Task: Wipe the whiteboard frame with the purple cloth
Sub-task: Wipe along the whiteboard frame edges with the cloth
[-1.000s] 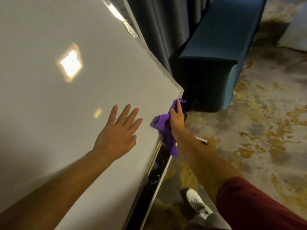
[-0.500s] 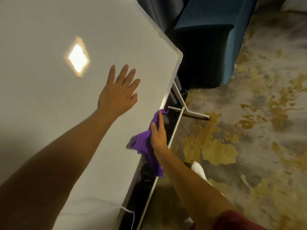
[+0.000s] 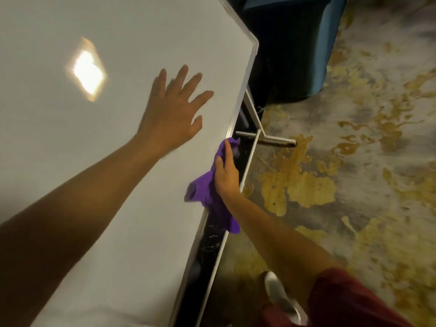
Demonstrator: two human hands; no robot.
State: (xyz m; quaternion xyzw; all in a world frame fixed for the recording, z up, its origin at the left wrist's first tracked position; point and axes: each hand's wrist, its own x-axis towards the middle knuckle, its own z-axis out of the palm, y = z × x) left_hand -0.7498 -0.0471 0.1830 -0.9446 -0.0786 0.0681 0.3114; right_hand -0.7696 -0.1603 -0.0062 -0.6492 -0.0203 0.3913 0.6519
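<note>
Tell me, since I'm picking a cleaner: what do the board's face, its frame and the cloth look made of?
White glossy board face: smooth, likely coated; it mirrors a lamp. Thin silver frame: probably painted metal. Purple cloth: soft fabric, crumpled under the right hand.

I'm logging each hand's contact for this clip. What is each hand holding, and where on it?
The right hand grips the purple cloth near its upper part, pressing it to the whiteboard frame; the rest hangs below. The left hand, fingers spread, holds nothing.

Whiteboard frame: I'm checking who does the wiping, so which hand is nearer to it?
Right. The right hand presses the purple cloth on the whiteboard frame; the left hand lies flat on the board, apart from it.
</note>
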